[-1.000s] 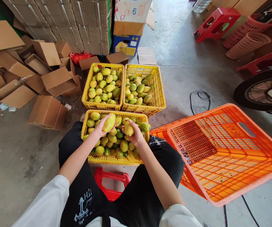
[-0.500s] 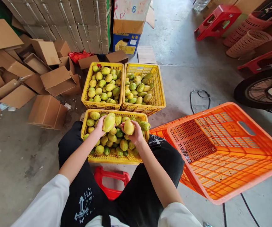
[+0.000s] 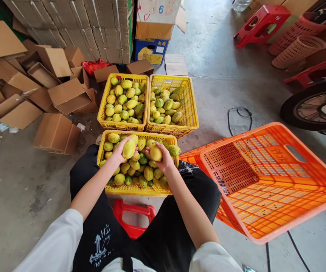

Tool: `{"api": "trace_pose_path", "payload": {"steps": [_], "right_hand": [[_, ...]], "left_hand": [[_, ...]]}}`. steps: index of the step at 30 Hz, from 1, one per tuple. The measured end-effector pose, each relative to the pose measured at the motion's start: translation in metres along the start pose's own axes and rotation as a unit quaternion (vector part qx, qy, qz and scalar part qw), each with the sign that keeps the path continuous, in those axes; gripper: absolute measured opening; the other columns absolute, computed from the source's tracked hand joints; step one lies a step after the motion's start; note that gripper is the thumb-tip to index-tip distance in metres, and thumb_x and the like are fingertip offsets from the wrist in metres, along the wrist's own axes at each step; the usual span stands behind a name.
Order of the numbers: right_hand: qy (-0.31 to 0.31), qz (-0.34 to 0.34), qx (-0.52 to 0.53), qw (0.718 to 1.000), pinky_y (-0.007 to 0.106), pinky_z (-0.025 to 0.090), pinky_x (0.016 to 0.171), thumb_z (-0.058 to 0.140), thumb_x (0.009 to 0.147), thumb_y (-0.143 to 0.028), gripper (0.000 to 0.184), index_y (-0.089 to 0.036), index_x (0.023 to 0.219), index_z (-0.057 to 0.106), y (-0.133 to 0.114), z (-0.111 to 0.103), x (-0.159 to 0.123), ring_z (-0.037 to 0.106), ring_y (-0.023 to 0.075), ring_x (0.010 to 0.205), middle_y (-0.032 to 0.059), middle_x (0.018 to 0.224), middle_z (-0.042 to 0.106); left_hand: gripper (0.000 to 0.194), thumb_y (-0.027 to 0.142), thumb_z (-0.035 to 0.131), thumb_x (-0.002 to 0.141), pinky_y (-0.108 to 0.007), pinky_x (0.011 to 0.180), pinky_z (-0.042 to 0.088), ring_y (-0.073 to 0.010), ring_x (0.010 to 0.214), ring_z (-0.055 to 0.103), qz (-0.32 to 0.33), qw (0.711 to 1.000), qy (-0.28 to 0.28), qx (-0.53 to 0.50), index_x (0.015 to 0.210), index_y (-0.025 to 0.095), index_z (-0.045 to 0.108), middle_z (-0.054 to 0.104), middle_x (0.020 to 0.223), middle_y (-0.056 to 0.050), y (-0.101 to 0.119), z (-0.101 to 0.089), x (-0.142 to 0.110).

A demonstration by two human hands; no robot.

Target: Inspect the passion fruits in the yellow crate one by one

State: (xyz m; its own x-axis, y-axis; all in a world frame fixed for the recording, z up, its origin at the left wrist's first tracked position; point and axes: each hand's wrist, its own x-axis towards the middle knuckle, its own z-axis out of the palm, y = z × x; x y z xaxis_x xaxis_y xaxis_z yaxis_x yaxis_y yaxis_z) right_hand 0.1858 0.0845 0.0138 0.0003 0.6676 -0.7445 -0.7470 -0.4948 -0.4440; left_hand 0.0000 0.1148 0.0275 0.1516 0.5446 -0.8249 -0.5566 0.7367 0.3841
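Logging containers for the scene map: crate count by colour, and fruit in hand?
Yellow crates: 3 (near, far left, far right)
Orange crate: 1
Fruits held: 2 (left hand, right hand)
Total: 6

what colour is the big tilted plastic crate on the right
Orange: the big tilted plastic crate shows best in the head view.
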Motion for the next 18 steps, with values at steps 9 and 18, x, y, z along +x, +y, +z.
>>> {"api": "trace_pose_path", "payload": {"steps": [9,18], "right_hand": [[0.023,0.011,0.002,1.000,0.024,0.060,0.057,0.055,0.091,-0.031,0.016,-0.021,0.086,0.066,-0.0022,-0.0047,0.0031,0.069,0.0171,0.068,0.0054,0.074,0.072],[0.013,0.046,0.031,0.998,0.028,0.061,0.056,0.057,0.090,-0.029,0.012,-0.022,0.095,0.065,-0.0015,-0.0008,0.0051,0.067,0.0177,0.066,0.0051,0.080,0.073]], "left_hand": [[0.033,0.028,0.068,0.091,-0.039,0.074,0.069,-0.0258,0.085,0.076,0.016,1.000,0.005,-0.021,0.122,0.020,0.066,0.076,0.094,-0.010,-0.0044,0.0012,0.0047],[0.040,0.036,0.043,0.101,-0.051,0.080,0.067,-0.0314,0.091,0.078,-0.031,0.998,0.000,-0.051,0.129,0.017,0.063,0.077,0.102,-0.016,-0.0001,0.0041,-0.0009]]}}
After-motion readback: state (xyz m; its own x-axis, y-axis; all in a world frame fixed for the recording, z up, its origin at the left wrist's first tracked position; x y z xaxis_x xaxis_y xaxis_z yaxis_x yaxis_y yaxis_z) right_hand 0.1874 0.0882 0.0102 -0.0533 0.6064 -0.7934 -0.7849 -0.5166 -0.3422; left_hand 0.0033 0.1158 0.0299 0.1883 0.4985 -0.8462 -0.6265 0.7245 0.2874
